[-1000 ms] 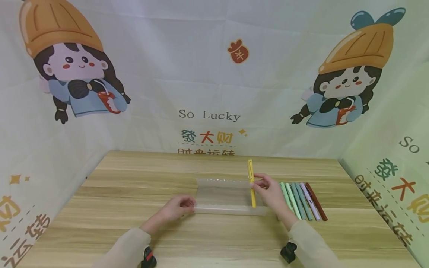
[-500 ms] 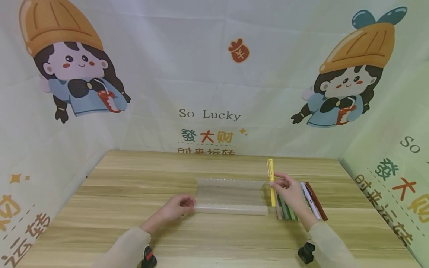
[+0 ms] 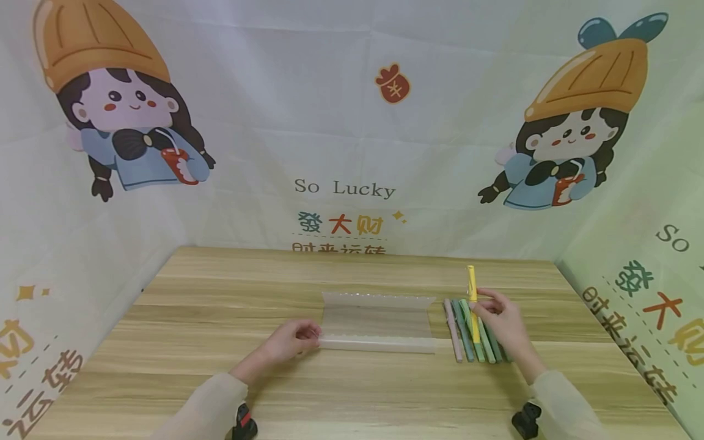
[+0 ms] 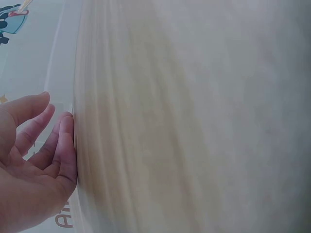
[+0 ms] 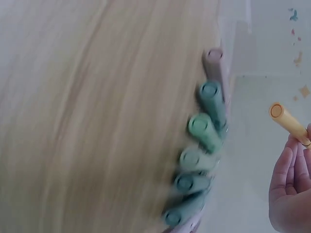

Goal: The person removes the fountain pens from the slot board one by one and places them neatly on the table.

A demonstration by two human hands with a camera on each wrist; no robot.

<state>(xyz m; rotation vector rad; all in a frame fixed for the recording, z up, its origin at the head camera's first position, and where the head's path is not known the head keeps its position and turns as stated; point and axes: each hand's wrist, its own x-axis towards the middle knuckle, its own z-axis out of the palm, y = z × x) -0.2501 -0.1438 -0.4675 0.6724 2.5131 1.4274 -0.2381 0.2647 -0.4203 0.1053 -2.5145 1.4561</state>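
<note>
In the head view my right hand point(image 3: 502, 318) pinches a yellow pen point(image 3: 472, 293) between thumb and fingers. The pen stands nearly upright above a row of pens on the table. A mauve pen point(image 3: 453, 330) leads that row at its left, followed by a teal pen point(image 3: 463, 330) and several green and teal ones. My hand hides part of the row; a lilac pen point(image 5: 187, 226) shows in the right wrist view. A clear plastic tray point(image 3: 379, 346) with scalloped edges lies mid-table. My left hand point(image 3: 291, 337), fingers loosely curved and thumb apart, rests at its left end.
Wood-grain table point(image 3: 220, 293) lies under everything. A printed cloth point(image 3: 341, 134) rises behind it and along both sides. A black device point(image 3: 244, 423) is worn at the left wrist, another black device point(image 3: 527, 420) at the right.
My right hand has carried the yellow pen rightward, from over the tray's right end to over the row of pens. The row's left pens are now uncovered. My left hand stays put.
</note>
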